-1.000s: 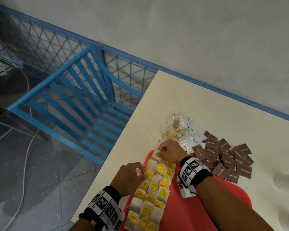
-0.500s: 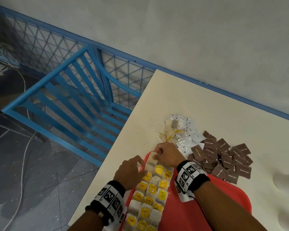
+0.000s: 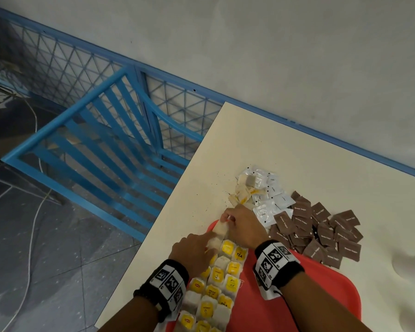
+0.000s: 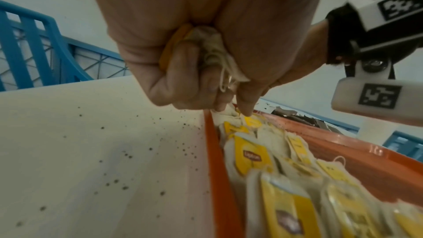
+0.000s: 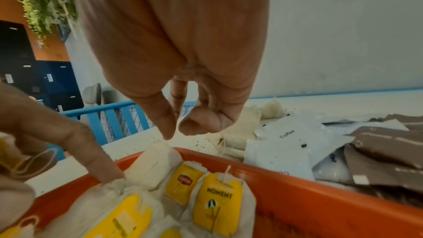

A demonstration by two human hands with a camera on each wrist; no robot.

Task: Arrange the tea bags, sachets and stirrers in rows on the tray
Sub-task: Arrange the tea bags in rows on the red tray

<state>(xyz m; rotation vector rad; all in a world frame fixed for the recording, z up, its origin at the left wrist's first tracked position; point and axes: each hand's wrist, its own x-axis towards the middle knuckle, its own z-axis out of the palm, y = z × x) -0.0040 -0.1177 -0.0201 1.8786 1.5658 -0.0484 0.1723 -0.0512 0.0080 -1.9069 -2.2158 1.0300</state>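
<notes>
Tea bag [image 5: 155,162] just under right hand [image 5: 176,131] fingertips, on tray [image 5: 297,187] rim.

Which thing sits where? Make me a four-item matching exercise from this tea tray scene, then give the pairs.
Things
1. rows of yellow-tagged paper tea bags
2. brown paper sugar sachets
3. white coffee sachets
4. crumpled tea bag

Places
A. heaped on the cream table, off the far right edge of the red plastic tray
B. bunched in the left hand
C. lying on the tray
D. on the table, between the loose tea bags and the brown heap

Pairs: 1-C, 2-A, 3-D, 4-B
</notes>
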